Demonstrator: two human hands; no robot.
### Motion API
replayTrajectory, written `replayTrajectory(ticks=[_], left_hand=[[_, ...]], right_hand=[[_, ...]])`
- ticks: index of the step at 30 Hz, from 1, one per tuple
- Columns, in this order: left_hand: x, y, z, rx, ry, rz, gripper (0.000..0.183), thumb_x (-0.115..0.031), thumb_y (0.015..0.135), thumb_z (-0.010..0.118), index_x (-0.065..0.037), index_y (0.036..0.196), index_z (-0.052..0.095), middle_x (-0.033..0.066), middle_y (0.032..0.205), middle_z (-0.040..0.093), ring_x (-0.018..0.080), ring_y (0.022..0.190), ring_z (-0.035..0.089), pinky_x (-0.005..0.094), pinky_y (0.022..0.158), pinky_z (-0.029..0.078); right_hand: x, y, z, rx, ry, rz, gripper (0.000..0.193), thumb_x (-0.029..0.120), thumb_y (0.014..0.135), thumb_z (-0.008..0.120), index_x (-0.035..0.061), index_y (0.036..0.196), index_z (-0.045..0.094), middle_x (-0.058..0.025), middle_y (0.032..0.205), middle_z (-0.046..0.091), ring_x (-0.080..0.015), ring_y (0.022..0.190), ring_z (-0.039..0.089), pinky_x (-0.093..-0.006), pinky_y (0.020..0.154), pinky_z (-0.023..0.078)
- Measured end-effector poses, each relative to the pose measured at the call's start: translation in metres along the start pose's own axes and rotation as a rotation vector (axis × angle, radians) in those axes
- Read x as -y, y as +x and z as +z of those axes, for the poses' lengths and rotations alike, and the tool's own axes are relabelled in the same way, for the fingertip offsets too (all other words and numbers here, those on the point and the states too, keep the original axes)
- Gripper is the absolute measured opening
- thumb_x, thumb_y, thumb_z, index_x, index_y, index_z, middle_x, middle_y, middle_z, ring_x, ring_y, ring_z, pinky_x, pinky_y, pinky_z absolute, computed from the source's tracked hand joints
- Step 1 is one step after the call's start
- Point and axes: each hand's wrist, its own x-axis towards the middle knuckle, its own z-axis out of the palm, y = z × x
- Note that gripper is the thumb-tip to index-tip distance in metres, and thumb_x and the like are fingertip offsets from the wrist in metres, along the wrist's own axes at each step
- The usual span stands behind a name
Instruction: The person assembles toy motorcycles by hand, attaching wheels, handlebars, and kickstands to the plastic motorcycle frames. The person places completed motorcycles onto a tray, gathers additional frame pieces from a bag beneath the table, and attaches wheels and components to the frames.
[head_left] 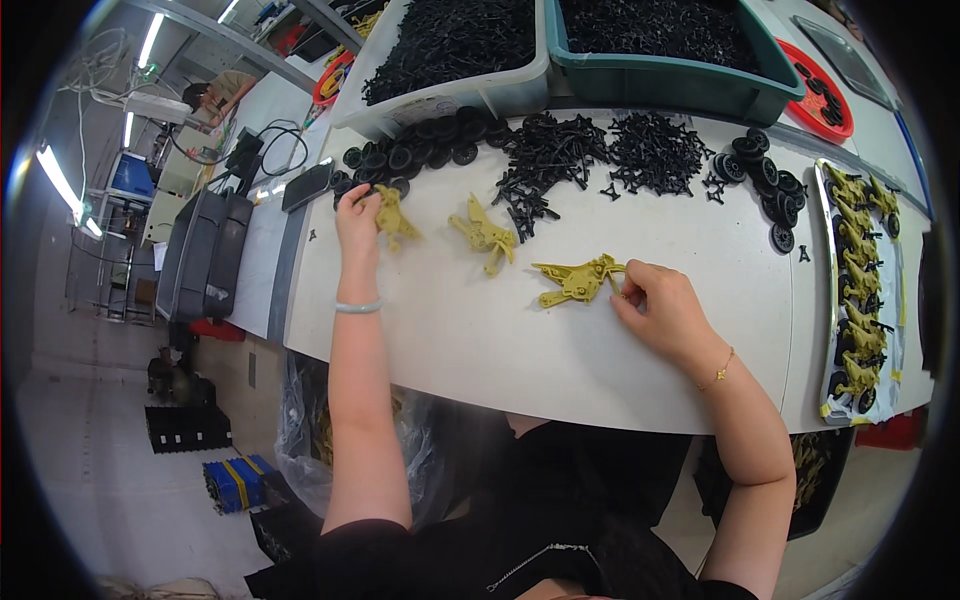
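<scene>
My left hand [357, 222] pinches a mustard-yellow plastic toy motorcycle body [392, 220] at the left of the white table, just in front of a heap of black toy wheels [420, 145]. That body looks a little blurred. Farther right, my right hand [655, 305] has its thumb and fingers closed on the right end of another yellow motorcycle body [578, 281], low over the tabletop. Between the two hands, a third yellow motorcycle body [484, 234] lies untouched. Behind it are piles of small black plastic parts [550, 160].
At the back stand a white bin [450, 105] and a green bin [680, 95] full of black parts. More black wheels [765, 175] lie at the right. Beside them, a tray [832, 300] holds several yellow motorcycles with wheels. A phone [308, 186] rests at the left edge.
</scene>
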Motion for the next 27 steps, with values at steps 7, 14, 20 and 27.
replayTrajectory(ticks=[7, 14, 20, 27], left_hand=[[-0.006, -0.02, -0.064, 0.032, 0.697, 0.069, 0.036, -0.009, 0.081, 0.067, -0.003, 0.115, 0.058, 0.0121, 0.102, 0.064, 0.0217, 0.086, 0.062, 0.0322, 0.076, 0.049], [-0.06, -0.102, 0.05, 0.687, 0.965, 0.995, 0.031, 0.0, 0.072, 0.064, -0.017, 0.097, 0.069, 0.0071, 0.117, 0.058, 0.028, 0.117, 0.049, 0.0422, 0.102, 0.035], [-0.062, -0.1, 0.075, 0.893, 1.006, 1.094, 0.024, -0.006, 0.069, 0.071, -0.017, 0.09, 0.07, 0.0033, 0.115, 0.059, 0.0273, 0.115, 0.051, 0.0443, 0.101, 0.036], [-0.073, -0.094, 0.079, 0.811, 0.856, 1.105, 0.015, -0.005, 0.07, 0.065, -0.012, 0.083, 0.066, 0.0067, 0.099, 0.065, 0.024, 0.09, 0.064, 0.0339, 0.077, 0.052]], right_hand=[[0.003, 0.001, 0.001, 0.005, -0.078, -0.021, 0.017, 0.012, 0.076, 0.066, 0.0053, 0.075, 0.051, -0.0075, 0.065, 0.06, -0.0249, 0.061, 0.06, -0.0363, 0.057, 0.047], [0.004, -0.001, 0.001, -0.014, -0.085, 0.028, 0.02, 0.015, 0.075, 0.069, 0.0066, 0.075, 0.05, -0.0056, 0.063, 0.058, -0.0235, 0.059, 0.058, -0.0357, 0.056, 0.046], [0.006, -0.001, -0.002, -0.143, -0.045, -0.021, 0.022, 0.015, 0.075, 0.07, 0.0067, 0.076, 0.05, -0.0048, 0.062, 0.055, -0.0227, 0.058, 0.056, -0.0347, 0.054, 0.045], [0.004, 0.001, -0.001, -0.233, -0.012, -0.144, 0.021, 0.014, 0.075, 0.072, 0.007, 0.083, 0.054, -0.003, 0.065, 0.055, -0.0198, 0.06, 0.055, -0.0318, 0.055, 0.045]])
